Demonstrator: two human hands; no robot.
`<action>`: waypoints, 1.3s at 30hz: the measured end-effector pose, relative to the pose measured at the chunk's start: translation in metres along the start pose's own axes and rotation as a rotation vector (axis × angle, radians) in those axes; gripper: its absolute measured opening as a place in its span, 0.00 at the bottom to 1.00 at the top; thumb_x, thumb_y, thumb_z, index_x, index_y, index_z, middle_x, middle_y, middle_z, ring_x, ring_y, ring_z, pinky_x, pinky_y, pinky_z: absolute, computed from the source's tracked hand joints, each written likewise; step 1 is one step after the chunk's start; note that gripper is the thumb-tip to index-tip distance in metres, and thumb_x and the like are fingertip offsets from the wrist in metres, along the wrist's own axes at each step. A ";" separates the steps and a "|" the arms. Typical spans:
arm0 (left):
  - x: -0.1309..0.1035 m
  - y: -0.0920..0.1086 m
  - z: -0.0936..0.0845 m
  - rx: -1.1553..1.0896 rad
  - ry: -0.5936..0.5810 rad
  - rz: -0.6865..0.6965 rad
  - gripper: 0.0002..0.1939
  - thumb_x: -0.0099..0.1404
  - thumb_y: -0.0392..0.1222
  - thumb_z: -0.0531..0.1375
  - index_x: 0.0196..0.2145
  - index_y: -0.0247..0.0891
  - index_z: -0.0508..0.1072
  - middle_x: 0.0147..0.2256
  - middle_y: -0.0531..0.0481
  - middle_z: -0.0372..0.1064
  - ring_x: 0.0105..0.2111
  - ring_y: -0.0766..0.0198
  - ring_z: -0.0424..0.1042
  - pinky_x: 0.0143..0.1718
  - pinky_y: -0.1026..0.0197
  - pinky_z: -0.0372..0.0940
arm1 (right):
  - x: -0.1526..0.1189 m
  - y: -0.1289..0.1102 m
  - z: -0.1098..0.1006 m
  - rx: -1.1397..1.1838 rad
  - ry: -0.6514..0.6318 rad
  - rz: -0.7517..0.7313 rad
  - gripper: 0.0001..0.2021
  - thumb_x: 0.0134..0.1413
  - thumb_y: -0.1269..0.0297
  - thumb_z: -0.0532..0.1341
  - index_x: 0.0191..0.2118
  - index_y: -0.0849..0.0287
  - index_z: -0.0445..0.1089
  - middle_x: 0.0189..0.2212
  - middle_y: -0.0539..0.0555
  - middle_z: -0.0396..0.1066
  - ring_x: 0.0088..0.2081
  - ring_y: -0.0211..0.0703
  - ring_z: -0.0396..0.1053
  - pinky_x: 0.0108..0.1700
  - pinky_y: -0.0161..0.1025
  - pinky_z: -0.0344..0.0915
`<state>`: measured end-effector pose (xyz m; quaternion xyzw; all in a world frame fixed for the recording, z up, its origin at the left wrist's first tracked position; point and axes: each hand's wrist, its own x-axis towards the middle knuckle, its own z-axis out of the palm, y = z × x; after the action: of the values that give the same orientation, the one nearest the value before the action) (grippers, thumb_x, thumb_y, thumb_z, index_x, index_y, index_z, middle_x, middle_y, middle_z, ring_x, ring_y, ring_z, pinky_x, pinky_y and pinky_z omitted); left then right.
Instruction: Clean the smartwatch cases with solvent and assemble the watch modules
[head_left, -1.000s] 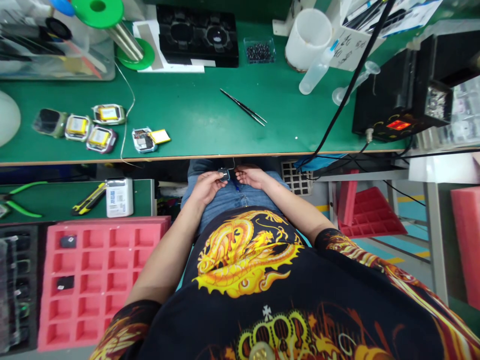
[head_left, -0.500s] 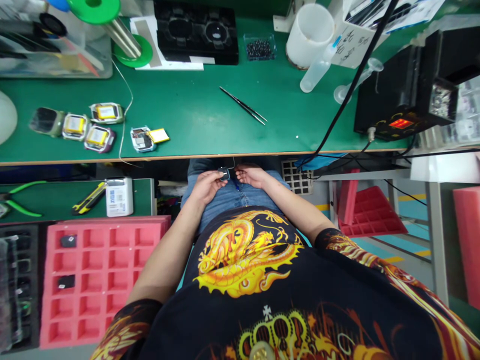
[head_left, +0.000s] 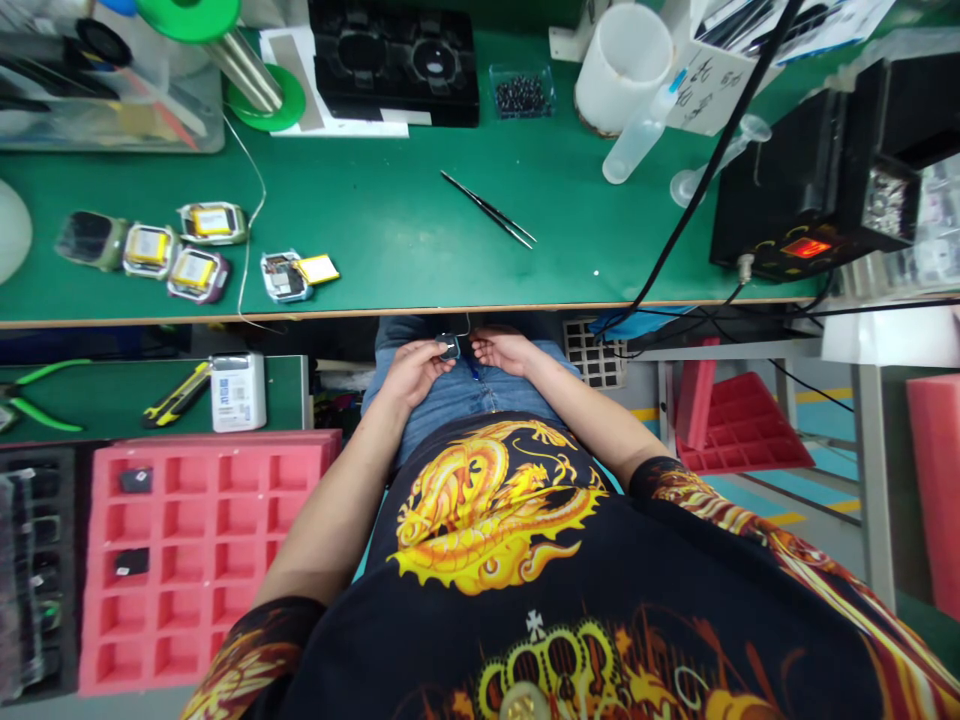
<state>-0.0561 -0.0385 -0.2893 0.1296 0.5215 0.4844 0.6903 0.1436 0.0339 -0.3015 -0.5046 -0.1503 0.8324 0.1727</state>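
Just under the table's front edge, over my lap, my left hand [head_left: 418, 371] is closed on a small dark, square watch case [head_left: 448, 347] with a light spot on its face. My right hand [head_left: 501, 353] is beside it on the right, fingers pinched together near the case. Whatever those fingers hold is too small to make out. A thin pale strand [head_left: 469, 322] hangs at the table edge between the hands. Above on the table lie an opened watch [head_left: 283, 277] with its yellow battery [head_left: 318, 269] folded out, and a pair of tweezers [head_left: 487, 208].
Several opened watches [head_left: 197, 272] lie at the left, near a solder spool [head_left: 255, 90]. A pink foam tray [head_left: 180, 570], utility knife [head_left: 177, 397] and white box [head_left: 238, 393] are lower left. At the right stands a black station [head_left: 795, 180]; its cable [head_left: 694, 190] crosses the table.
The watch case has tilted slightly in my left hand. Both hands otherwise keep their places, and the view has shifted a little.
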 end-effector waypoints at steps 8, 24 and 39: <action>0.001 -0.001 -0.001 -0.008 0.011 -0.002 0.16 0.48 0.39 0.78 0.31 0.32 0.79 0.29 0.46 0.79 0.26 0.62 0.78 0.28 0.62 0.71 | 0.001 0.000 -0.001 0.001 -0.013 -0.003 0.13 0.78 0.69 0.56 0.37 0.64 0.72 0.24 0.48 0.73 0.24 0.32 0.70 0.27 0.30 0.68; 0.001 -0.001 -0.001 -0.007 0.006 0.000 0.14 0.49 0.39 0.77 0.30 0.32 0.79 0.30 0.46 0.79 0.27 0.63 0.77 0.29 0.62 0.70 | 0.001 0.000 0.000 0.011 -0.002 0.003 0.13 0.77 0.69 0.57 0.37 0.63 0.72 0.24 0.49 0.72 0.23 0.33 0.69 0.27 0.30 0.67; 0.000 0.000 0.000 -0.002 0.006 -0.006 0.15 0.47 0.39 0.78 0.31 0.31 0.80 0.30 0.46 0.79 0.26 0.63 0.78 0.29 0.62 0.71 | 0.001 0.001 -0.001 0.001 -0.006 -0.007 0.12 0.76 0.69 0.58 0.37 0.63 0.73 0.24 0.49 0.73 0.24 0.33 0.70 0.27 0.30 0.68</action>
<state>-0.0561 -0.0381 -0.2893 0.1258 0.5235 0.4834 0.6902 0.1437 0.0339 -0.3033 -0.5015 -0.1524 0.8334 0.1753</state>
